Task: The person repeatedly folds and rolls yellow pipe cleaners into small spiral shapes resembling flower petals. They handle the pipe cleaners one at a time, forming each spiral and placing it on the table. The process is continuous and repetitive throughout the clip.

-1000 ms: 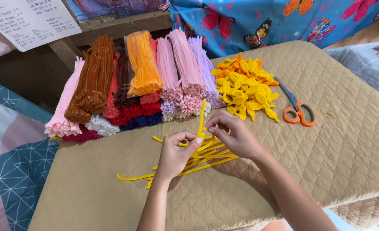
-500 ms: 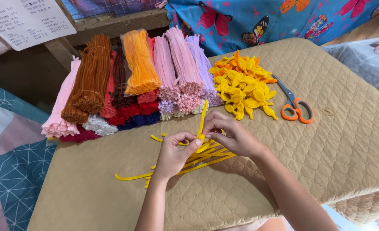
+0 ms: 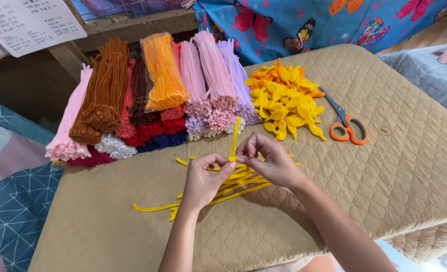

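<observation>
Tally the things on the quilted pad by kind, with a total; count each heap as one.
Stack of pipe cleaner bundles: 1
Heap of yellow and orange petal shapes: 1
Orange-handled scissors: 1
Loose pile of yellow pipe cleaners: 1
Upright yellow pipe cleaner pinched by left hand and right hand: 1
Total: 5

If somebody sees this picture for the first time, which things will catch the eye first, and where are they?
First the two hands at the centre: the left hand and the right hand pinch one upright yellow pipe cleaner above a loose heap of yellow ones. Behind them, the bundles of coloured pipe cleaners fan out at the back left of the tan quilted mat. To the right lie a pile of yellow petal shapes and orange-handled scissors.
</observation>
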